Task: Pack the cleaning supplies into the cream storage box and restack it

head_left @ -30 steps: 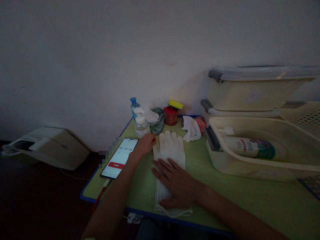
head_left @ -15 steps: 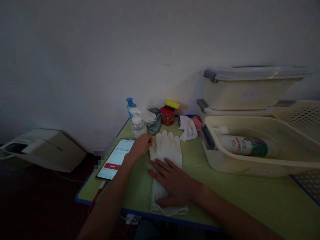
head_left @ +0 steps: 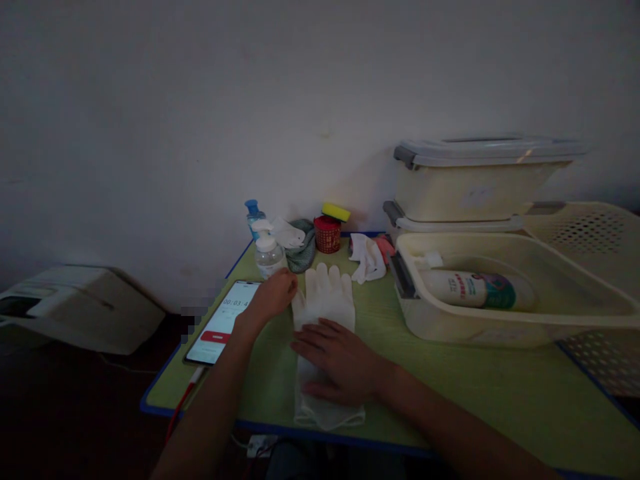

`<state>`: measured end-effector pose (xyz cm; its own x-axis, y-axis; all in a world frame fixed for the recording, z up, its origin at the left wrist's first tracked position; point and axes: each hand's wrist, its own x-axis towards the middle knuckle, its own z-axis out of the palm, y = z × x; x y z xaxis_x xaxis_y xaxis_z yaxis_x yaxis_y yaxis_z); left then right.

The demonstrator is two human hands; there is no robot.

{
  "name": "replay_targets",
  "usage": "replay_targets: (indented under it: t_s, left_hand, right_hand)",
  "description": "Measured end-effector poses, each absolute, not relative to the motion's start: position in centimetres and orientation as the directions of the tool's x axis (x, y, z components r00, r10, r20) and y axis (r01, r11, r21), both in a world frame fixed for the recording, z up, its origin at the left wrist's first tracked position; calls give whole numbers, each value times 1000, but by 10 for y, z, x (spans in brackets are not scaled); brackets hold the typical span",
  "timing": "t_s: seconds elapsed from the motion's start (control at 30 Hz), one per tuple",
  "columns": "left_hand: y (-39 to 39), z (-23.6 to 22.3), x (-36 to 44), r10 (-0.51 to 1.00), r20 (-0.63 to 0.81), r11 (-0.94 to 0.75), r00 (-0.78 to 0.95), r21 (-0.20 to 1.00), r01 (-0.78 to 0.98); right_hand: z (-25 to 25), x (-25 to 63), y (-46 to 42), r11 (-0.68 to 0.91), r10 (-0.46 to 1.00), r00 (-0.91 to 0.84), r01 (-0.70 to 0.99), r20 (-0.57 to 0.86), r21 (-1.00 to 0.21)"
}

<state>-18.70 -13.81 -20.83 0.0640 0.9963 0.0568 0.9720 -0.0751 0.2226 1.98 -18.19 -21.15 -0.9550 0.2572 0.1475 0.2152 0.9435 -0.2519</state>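
A white glove lies flat on the green table, its fingers pointing to the far side. My left hand is closed at the tip of the glove's thumb and appears to pinch it; the fingertips are partly hidden. Across the palm and cuff of the glove rests my right hand, laid flat with its fingers stretched out. Left of the glove lies a phone with a timer on its screen, partly covered by my left forearm.
Behind my left hand stand a clear pump bottle and a blue bottle. A grey cloth, a red basket with a yellow sponge, and a white cloth sit along the back. Right, a cream bin holds a bottle.
The whole view has shifted a little, so the table things appear slightly further left. Both hands keep nearly the same places on the glove.
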Motion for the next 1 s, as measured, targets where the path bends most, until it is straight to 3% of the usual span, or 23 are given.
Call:
replay_targets:
  t_s: [0.17, 0.33, 0.47, 0.6, 0.73, 0.87, 1.0]
  left_hand:
    - [-140, -200, -172, 963, 268, -107, 23, 303, 947]
    - [-150, -205, -135, 958, 268, -192, 102, 332, 924]
    - [-166, -224, -118, 953, 183, -277, 243, 193, 941]
    - [-180, -243, -121, 975, 134, -191, 178, 91, 977]
    - [-187, -252, -124, 970, 178, -178, 166, 54, 983]
    - [-189, -256, -124, 958, 227, -196, 173, 85, 977]
    - [-187, -259, -130, 935, 332, -213, 126, 241, 947]
  right_hand:
    - [-210, 20, -171, 869, 495, -845, 474, 203, -144]
    - [-220, 24, -158, 763, 640, -723, 637, 261, -106]
    - [-226, 25, -157, 736, 674, -707, 666, 214, -119]
    - [-230, 25, -158, 713, 701, -697, 690, 151, -128]
    - [-234, 26, -156, 697, 717, -691, 704, 95, -138]
    - [-234, 25, -156, 684, 728, -683, 718, 60, -132]
    - [-233, 26, -156, 687, 726, -683, 715, 77, -132]
